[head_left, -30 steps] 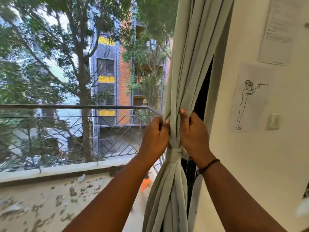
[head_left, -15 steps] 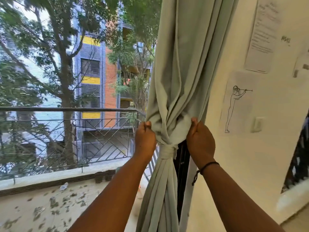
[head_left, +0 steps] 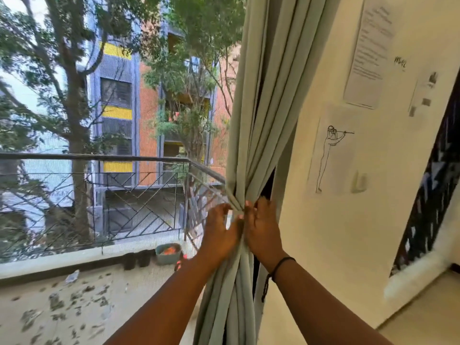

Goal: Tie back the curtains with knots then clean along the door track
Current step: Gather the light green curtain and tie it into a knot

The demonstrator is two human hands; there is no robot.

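A pale grey-green curtain (head_left: 263, 115) hangs gathered into one bundle at the right side of the open doorway. My left hand (head_left: 219, 232) and my right hand (head_left: 260, 232) press together on the bundle at its narrowest point, covering the tie or knot there. A small pale strip of the tie shows between my left fingers. Below my hands the folds (head_left: 231, 302) hang straight down. My right wrist wears a thin black cord. The door track is out of view.
A cream wall (head_left: 323, 232) with taped papers, a line drawing (head_left: 332, 155) and a switch stands right of the curtain. A dark doorway (head_left: 433, 185) opens at far right. Outside lie a leaf-strewn balcony floor (head_left: 74, 307), a metal railing (head_left: 112, 160) and pots (head_left: 168, 253).
My hands have come back together on the bundle's waist after spreading the cloth above the tie. The fabric above is drawn narrow again. The camera has shifted.
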